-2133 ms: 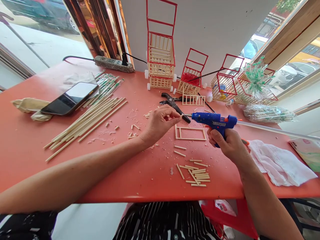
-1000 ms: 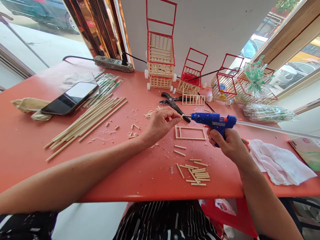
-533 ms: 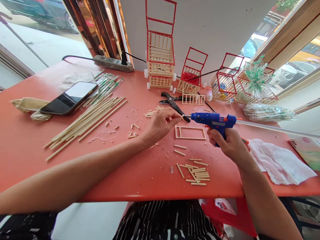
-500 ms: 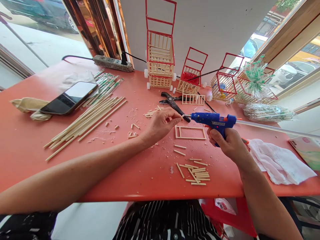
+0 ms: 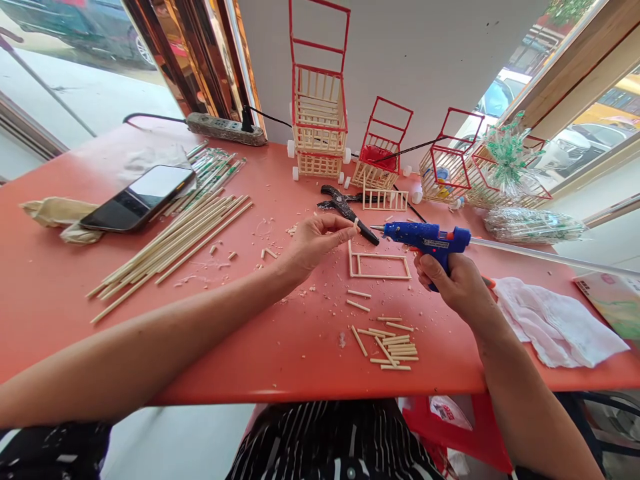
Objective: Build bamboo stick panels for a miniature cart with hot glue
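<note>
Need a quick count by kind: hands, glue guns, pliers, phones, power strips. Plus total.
Hands: 2 (left hand, right hand)
Glue gun: 1
Pliers: 1
Phone: 1
Power strip: 1
Total: 6

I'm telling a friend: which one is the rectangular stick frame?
Over the red table, the right hand holds a blue glue gun. Below its nozzle in the picture lies the stick frame, with one inner crossbar, unlike the many-barred rack behind.
</note>
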Action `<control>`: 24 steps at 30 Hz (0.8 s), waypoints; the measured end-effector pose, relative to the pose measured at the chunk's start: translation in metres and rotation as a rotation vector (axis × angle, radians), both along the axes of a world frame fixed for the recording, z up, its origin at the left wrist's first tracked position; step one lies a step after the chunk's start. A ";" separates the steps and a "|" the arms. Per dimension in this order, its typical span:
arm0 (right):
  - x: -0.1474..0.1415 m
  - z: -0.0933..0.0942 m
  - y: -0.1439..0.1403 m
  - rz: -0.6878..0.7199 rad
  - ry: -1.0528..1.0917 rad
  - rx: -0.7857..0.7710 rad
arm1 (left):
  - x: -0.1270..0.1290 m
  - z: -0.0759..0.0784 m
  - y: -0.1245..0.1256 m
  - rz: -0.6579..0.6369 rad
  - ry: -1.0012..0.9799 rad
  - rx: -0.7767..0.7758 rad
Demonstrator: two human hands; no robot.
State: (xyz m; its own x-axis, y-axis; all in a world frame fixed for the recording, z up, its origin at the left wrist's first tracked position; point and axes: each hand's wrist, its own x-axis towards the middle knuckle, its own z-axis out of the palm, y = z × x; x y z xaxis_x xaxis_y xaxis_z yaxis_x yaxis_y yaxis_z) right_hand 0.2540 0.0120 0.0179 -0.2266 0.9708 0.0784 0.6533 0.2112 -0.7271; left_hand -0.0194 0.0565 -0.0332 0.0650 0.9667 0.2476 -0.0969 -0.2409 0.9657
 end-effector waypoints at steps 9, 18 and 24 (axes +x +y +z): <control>-0.004 0.004 -0.005 0.114 0.220 -0.015 | -0.002 0.020 -0.002 -0.042 -0.394 -0.278; -0.010 0.002 -0.006 0.070 -0.027 0.078 | 0.000 0.022 -0.004 -0.215 -0.598 -0.492; -0.010 0.001 -0.007 0.038 -0.111 0.126 | 0.002 0.021 -0.007 -0.250 -0.634 -0.497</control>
